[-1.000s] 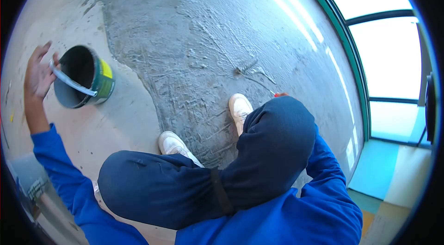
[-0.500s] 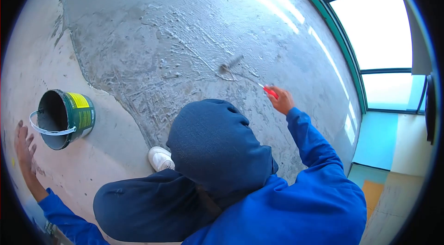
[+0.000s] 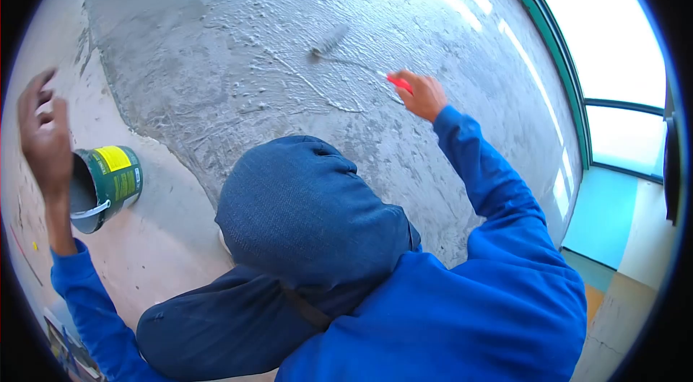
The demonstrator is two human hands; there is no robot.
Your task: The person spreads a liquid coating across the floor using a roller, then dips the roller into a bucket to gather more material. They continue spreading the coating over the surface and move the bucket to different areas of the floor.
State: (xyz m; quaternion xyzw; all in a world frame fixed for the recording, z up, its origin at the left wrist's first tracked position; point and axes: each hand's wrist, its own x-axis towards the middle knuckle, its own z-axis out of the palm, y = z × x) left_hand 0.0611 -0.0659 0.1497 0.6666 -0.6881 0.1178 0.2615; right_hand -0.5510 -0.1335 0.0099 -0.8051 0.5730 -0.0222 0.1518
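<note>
My right hand [image 3: 423,95] is closed round the red handle of a paint roller [image 3: 332,40]. The grey roller head rests against a wet, textured patch of the grey floor [image 3: 253,86], and its wire frame runs back to the grip. Raised at the far left, my left hand [image 3: 45,129] has its fingers apart and holds nothing. Behind it sits a dark green bucket [image 3: 115,178] with a yellow label and a white handle. The hand hides part of the bucket's mouth, and the inside looks grey.
An uneven edge divides the grey coating from a paler floor [image 3: 170,220] on the left. Green-framed windows [image 3: 613,36] line the right side, with light blue and cream panels [image 3: 603,216] near them. My bent knees in dark trousers fill the lower middle.
My right hand has pushed the roller up and to the left across the coating. My left hand has risen and now covers part of the bucket. The view has shifted slightly.
</note>
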